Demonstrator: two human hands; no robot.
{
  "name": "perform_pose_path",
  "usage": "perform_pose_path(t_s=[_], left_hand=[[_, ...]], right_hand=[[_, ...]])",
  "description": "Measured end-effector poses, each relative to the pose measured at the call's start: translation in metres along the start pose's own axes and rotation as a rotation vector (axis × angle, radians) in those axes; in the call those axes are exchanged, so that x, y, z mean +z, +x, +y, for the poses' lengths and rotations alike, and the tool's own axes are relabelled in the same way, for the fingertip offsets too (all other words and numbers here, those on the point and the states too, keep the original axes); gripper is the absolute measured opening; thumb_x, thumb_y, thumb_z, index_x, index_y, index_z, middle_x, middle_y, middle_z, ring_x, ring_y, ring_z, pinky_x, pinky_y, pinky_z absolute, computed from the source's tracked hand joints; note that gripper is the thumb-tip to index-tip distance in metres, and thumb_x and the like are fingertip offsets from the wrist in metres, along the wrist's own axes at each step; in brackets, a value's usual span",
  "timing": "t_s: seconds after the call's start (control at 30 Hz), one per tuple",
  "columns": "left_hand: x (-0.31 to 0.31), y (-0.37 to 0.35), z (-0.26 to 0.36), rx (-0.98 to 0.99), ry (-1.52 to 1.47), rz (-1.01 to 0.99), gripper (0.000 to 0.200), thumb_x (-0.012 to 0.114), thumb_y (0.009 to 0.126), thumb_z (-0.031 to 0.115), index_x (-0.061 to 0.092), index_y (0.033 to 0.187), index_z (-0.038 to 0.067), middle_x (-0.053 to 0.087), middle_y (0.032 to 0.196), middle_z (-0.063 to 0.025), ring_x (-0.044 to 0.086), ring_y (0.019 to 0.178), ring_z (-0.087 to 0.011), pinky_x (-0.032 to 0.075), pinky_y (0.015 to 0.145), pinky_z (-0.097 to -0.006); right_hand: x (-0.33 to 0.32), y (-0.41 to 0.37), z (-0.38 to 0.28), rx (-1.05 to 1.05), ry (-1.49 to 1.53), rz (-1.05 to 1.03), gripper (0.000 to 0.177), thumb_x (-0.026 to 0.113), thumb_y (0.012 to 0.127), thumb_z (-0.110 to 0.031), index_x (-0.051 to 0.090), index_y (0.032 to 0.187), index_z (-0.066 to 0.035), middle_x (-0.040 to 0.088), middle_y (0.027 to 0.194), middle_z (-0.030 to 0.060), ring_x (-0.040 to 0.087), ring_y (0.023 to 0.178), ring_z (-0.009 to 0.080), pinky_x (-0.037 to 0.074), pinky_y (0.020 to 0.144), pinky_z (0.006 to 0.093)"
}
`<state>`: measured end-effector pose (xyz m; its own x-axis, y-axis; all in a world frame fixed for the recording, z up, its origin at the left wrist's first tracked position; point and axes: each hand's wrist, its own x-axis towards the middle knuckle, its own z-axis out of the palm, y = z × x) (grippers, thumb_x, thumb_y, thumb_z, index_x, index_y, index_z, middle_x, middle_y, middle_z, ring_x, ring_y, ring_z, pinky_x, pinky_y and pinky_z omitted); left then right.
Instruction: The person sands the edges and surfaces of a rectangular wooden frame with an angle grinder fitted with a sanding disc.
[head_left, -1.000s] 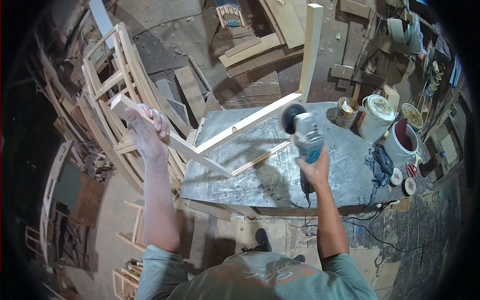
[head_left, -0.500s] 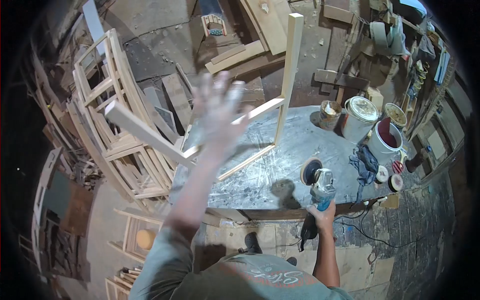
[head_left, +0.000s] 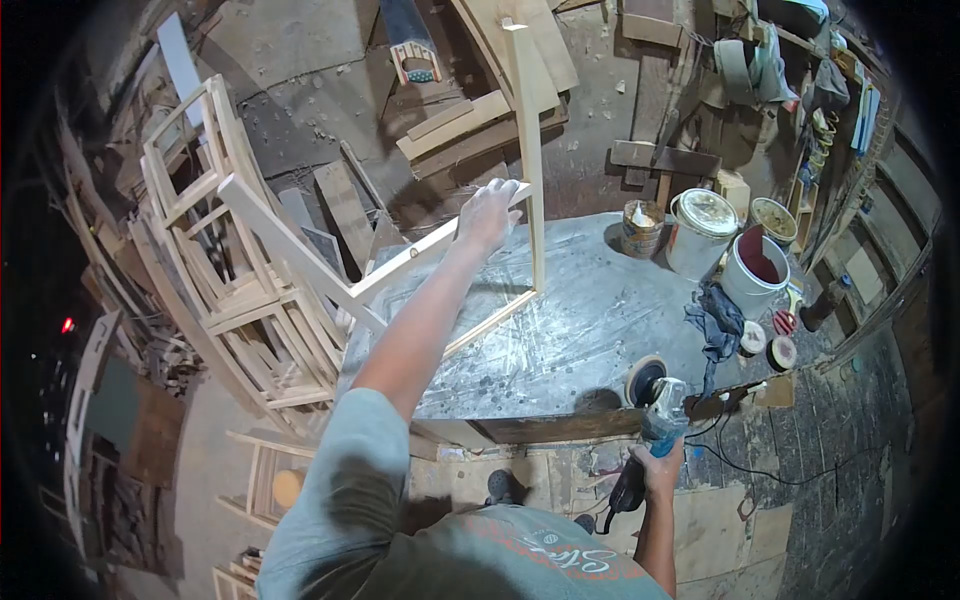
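Observation:
My left hand (head_left: 487, 217) grips the crossbar of a pale wooden frame (head_left: 415, 254), close to its joint with the right-hand post. White dust covers the fingers. The frame stands upright on a grey work table (head_left: 560, 330), with two long posts rising from it. Low at the right, my right hand (head_left: 660, 468) is wrapped around the blue body of an angle grinder (head_left: 663, 412). A round sanding pad (head_left: 645, 381) is fitted to the tool and hangs over the table's front edge, apart from the frame.
Several similar wooden frames (head_left: 225, 220) are stacked at the left. A lidded white bucket (head_left: 703, 220), an open bucket (head_left: 752, 280), a tin (head_left: 642, 228) and a dark cloth (head_left: 717, 325) occupy the table's right side. A handsaw (head_left: 415, 65) lies beyond. A black cable (head_left: 780, 480) trails right.
My left hand has come down from mid-air onto the frame's crossbar and closed on it. The right hand has shifted the grinder slightly right and nearer to me.

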<state>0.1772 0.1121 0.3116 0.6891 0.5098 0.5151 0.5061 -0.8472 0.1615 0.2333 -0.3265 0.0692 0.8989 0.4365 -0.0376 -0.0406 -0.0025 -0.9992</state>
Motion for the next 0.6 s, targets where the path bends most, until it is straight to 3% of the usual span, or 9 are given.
perform_pose_path(t_s=[0.2,0.3,0.43,0.6], left_hand=[[0.025,0.024,-0.003,-0.067,-0.066,0.222,0.02,0.065,0.089,0.024,0.065,0.101,0.008,0.063,0.108,-0.0105,0.062,0.102,-0.033,0.05,0.086,-0.0452],[0.027,0.023,0.001,-0.11,-0.1,0.232,0.018,0.063,0.091,0.025,0.066,0.097,0.008,0.064,0.103,-0.0099,0.063,0.098,-0.0328,0.05,0.083,-0.0454],[0.033,0.025,-0.004,-0.143,-0.165,0.293,0.014,0.06,0.093,0.021,0.064,0.095,0.007,0.065,0.102,-0.0105,0.064,0.095,-0.035,0.049,0.083,-0.0469],[0.026,0.029,-0.03,-0.197,-0.254,0.346,0.017,0.06,0.094,0.022,0.063,0.095,0.005,0.066,0.096,-0.0198,0.063,0.095,-0.0399,0.048,0.081,-0.0483]], right_hand=[[-0.013,-0.013,0.012,0.049,-0.036,0.036,0.077,0.084,0.059,-0.009,0.049,0.126,0.003,0.057,0.118,0.0131,0.056,0.106,0.0244,0.043,0.096,0.035],[-0.012,-0.022,0.001,0.022,-0.028,0.049,0.077,0.083,0.059,-0.008,0.049,0.127,0.003,0.057,0.119,0.0133,0.056,0.106,0.0242,0.043,0.096,0.0346],[-0.02,-0.026,0.015,-0.027,-0.072,0.053,0.073,0.08,0.06,-0.002,0.05,0.127,-0.003,0.059,0.112,0.0069,0.058,0.098,0.0211,0.047,0.088,0.033],[-0.026,-0.025,0.026,0.015,-0.04,0.061,0.072,0.08,0.061,-0.001,0.05,0.126,-0.003,0.06,0.11,0.0069,0.058,0.096,0.0206,0.048,0.085,0.0322]])
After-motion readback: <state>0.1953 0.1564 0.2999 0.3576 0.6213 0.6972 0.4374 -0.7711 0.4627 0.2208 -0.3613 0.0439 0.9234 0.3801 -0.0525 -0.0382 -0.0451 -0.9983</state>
